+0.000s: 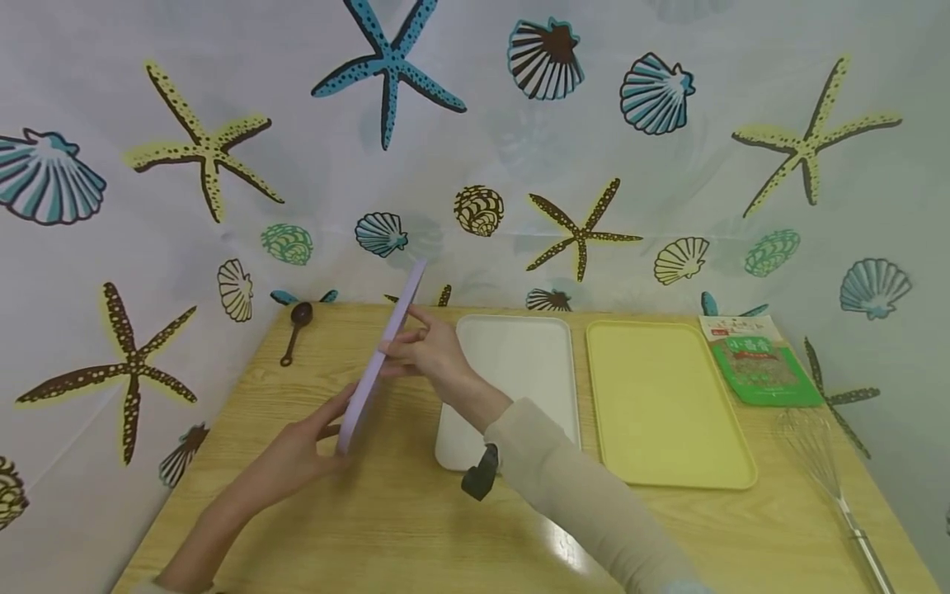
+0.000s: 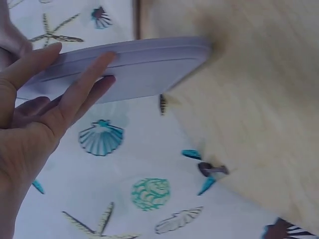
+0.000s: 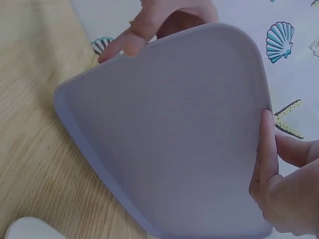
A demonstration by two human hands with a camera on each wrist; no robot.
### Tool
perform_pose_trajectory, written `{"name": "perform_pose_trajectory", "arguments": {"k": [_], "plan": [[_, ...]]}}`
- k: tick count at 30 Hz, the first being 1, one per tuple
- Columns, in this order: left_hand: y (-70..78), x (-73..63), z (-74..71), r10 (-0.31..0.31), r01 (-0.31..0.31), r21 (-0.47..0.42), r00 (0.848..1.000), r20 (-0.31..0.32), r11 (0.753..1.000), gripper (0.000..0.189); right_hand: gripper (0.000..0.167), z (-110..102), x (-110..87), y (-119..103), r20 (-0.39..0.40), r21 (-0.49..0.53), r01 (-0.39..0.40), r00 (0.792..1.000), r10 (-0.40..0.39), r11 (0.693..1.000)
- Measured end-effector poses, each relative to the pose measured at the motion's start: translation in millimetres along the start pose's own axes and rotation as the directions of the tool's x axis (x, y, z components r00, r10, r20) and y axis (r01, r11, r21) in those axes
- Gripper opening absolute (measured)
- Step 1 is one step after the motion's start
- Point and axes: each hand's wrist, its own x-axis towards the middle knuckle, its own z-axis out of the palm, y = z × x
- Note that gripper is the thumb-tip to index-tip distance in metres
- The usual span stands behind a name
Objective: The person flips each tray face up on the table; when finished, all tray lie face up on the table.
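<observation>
A pale purple tray (image 1: 369, 378) stands tilted on edge above the left part of the table, seen nearly edge-on in the head view. My left hand (image 1: 297, 452) grips its near, lower end. Higher up, my right hand (image 1: 439, 355) holds the tray by its edge. The right wrist view shows the tray's smooth, bare inner face (image 3: 169, 129) with its raised rim. In the left wrist view, fingers of the left hand (image 2: 47, 104) lie across the rim and outer side.
A white tray (image 1: 519, 355) lies under the right forearm, with a yellow tray (image 1: 668, 404) beside it. Farther right are a green-and-white packet (image 1: 764, 367) and a wire whisk (image 1: 831, 478). A dark brown spoon (image 1: 300, 318) rests at the back left, near the patterned cloth.
</observation>
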Motion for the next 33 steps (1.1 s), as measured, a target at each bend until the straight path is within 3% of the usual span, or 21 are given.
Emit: {"name": "perform_pose_trajectory", "arguments": {"k": [8,13,19,26,33], "plan": [[35.6,1.3,-11.7,0.007,-0.007,-0.003,0.999,-0.036,1.0,0.105,0.072,6.5,-0.3,-6.7,0.003,0.031,-0.063,0.998,0.063,0.998],[49.8,-0.1,-19.8,-0.041,0.04,-0.032,0.999,-0.033,0.999,0.091,0.069,12.5,-0.4,-12.6,0.004,0.073,-0.102,0.995,0.102,0.992],[60.3,0.3,-25.2,-0.109,0.103,-0.102,0.993,-0.047,0.989,0.067,0.068,18.9,2.2,-15.6,0.008,0.097,-0.127,0.992,0.127,0.987],[72.3,5.8,-32.3,-0.223,0.206,-0.191,0.972,-0.074,0.96,0.063,0.067,24.2,7.7,-14.9,0.008,0.128,-0.127,0.992,0.127,0.984],[76.9,6.0,-36.6,-0.249,0.23,-0.16,0.963,-0.105,0.96,0.058,0.066,28.4,12.1,-12.7,0.042,0.108,-0.127,0.992,0.123,0.986]]}}
